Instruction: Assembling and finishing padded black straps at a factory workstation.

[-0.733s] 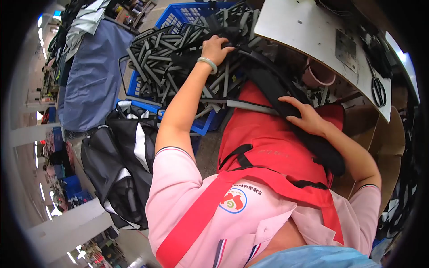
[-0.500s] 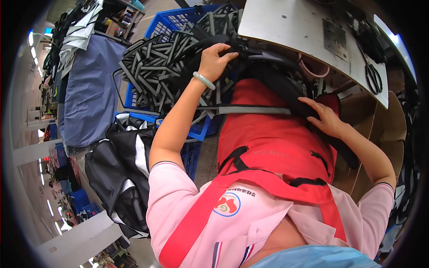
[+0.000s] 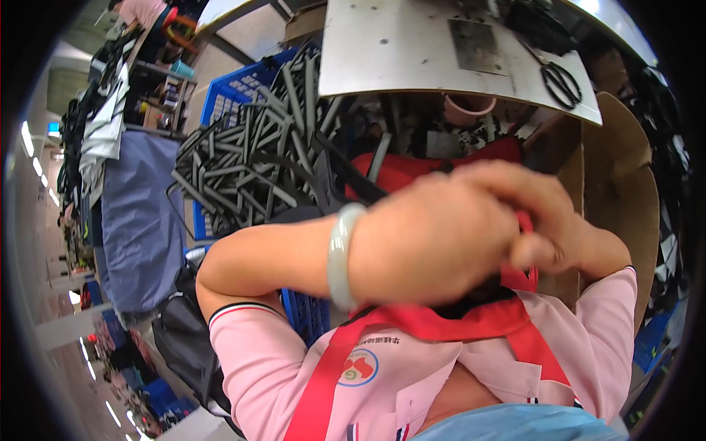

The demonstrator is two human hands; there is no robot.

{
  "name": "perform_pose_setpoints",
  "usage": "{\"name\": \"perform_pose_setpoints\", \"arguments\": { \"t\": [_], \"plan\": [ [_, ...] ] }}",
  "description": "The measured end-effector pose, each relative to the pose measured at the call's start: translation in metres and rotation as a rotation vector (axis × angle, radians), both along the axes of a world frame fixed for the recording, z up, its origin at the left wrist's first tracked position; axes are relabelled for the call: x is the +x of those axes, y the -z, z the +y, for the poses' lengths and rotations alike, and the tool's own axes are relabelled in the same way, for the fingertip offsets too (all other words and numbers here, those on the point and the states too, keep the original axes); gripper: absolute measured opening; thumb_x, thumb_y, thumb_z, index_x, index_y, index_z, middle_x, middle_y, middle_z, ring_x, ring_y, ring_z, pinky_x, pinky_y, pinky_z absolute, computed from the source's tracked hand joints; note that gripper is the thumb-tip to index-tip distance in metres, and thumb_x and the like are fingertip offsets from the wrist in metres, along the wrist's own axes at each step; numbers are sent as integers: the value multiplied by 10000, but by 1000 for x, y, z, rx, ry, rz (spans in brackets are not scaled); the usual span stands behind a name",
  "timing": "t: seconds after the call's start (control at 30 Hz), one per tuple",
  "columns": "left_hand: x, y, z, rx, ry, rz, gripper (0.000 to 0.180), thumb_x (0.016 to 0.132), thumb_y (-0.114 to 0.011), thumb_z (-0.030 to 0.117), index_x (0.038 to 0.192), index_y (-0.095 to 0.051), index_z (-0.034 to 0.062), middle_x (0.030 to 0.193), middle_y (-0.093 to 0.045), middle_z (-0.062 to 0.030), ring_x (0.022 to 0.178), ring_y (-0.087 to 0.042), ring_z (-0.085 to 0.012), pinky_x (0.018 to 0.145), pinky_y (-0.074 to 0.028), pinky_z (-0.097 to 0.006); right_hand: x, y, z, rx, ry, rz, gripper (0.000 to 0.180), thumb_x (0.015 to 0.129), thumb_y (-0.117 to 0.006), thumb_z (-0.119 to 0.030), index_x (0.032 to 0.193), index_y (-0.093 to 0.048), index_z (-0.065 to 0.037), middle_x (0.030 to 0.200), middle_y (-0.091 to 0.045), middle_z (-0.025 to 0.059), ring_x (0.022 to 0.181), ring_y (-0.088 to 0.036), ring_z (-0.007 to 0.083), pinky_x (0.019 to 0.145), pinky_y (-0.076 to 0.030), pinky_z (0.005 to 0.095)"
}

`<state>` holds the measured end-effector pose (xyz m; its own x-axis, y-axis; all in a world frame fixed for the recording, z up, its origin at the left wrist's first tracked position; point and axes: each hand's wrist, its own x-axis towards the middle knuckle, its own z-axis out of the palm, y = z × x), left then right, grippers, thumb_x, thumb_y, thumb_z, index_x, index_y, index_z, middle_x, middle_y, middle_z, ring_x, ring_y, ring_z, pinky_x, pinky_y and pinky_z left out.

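Close in front of my chest, my left hand and my right hand are raised together. The left one, with a pale bangle at its wrist, is smeared by motion and its fingers cannot be made out. My right hand's fingers are curled, and a small red piece shows by them, its kind unclear. Beyond the hands lies my red apron, partly covered. A black strip and a short grey-edged strip lie near it.
A blue crate heaped with grey and black strips stands at left. Black-handled scissors lie on the white table. Under it hangs a pink container. At right stands a cardboard box.
Both hands have left the long black piece and come together, up and close to my chest. The grey-edged strip that lay across my lap has shifted away. My view has turned somewhat.
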<state>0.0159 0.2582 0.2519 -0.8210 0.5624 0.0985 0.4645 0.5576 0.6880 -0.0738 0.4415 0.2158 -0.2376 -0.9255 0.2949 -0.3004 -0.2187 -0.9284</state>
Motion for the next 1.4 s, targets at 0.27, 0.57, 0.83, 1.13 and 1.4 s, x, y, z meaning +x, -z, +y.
{"name": "perform_pose_setpoints", "arguments": {
  "t": [0.27, 0.57, 0.83, 1.13, 1.4],
  "plan": [
    [-103, 35, -10, 212, -257, -325, 218, 847, -731, 160, 888, -707, -53, 746, -673, -20, 693, -577, -53, 619, -474, -212, -59, 22, 29, 226, 514, 143, 219, 918, -657, -169, 977, -630, 39, 772, -636, 68, 709, -555, 85, 664, -483, 265],
    [-168, 47, -12, 356, -334, -271, 219, 868, -697, 165, 975, -722, -24, 834, -708, -33, 758, -615, -79, 713, -500, -239, -137, 24, 36, 213, 539, 89, 227, 936, -623, -234, 955, -681, -15, 739, -557, -49, 671, -444, 28, 585, -368, 208],
    [-227, 82, -20, 468, -482, -361, 224, 876, -696, 130, 1037, -702, -25, 907, -704, -54, 761, -652, -93, 724, -512, -210, -185, 58, 14, 248, 655, -17, 261, 952, -605, -298, 951, -688, -51, 653, -432, -85, 605, -354, 16, 528, -272, 207],
    [-241, 85, -28, 628, -473, -495, 268, 881, -681, 118, 1087, -670, -54, 932, -698, -68, 820, -655, -111, 753, -521, -225, -207, 69, 6, 195, 656, -35, 274, 958, -604, -319, 993, -693, -62, 664, -433, -84, 589, -326, 7, 523, -252, 201],
    [-260, 85, -27, 682, -482, -406, 255, 856, -691, 97, 1068, -694, -44, 960, -704, -86, 841, -647, -155, 788, -515, -282, -235, 66, 4, 182, 578, -268, 243, 973, -603, -272, 950, -696, -48, 666, -532, -49, 517, -377, 37, 457, -262, 223]
  ]
}}
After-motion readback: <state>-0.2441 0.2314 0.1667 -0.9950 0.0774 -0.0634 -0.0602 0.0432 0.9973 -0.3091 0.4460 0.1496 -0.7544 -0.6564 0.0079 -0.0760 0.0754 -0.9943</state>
